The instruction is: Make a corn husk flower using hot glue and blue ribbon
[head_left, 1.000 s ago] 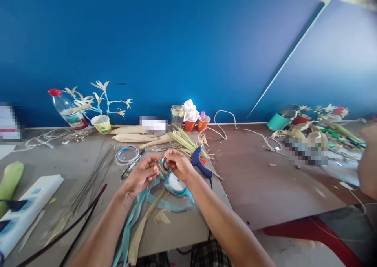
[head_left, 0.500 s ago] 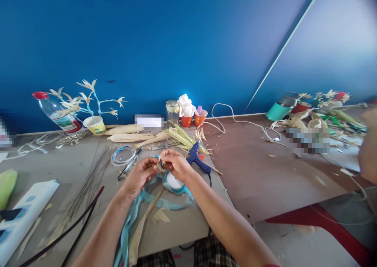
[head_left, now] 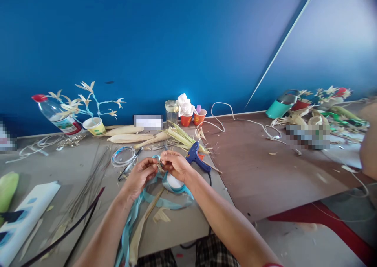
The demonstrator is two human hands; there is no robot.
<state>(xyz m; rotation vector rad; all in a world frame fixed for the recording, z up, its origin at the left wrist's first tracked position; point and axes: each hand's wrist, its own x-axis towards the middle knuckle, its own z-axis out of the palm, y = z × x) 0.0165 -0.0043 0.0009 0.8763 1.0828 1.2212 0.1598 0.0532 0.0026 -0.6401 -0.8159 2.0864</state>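
My left hand (head_left: 145, 172) and my right hand (head_left: 176, 165) meet over the table, their fingertips pinched close together. A light blue ribbon (head_left: 173, 204) runs up between them, and a small loop of it shows at the left fingertips. Something thin and small sits between the two pinches, too tiny to make out. Just below the right hand lies the ribbon's white spool (head_left: 174, 180), partly hidden by the wrist. A dry corn husk strip (head_left: 144, 225) rests beneath the hands. Right of them lies a blue glue gun (head_left: 194, 159).
Corn husks (head_left: 132, 138), a coil of clear tubing (head_left: 123, 156) and thin sticks (head_left: 88, 184) lie around. At the back stand a husk-flower cup (head_left: 94, 126), a bottle (head_left: 63, 119) and orange cups (head_left: 199, 117). A power strip (head_left: 32, 216) is at left. Another person's arm (head_left: 368, 137) shows at right.
The fingertips shift slightly, and less ribbon shows above the left fingers. The view tilts a little; the two hands stay together in the same place.
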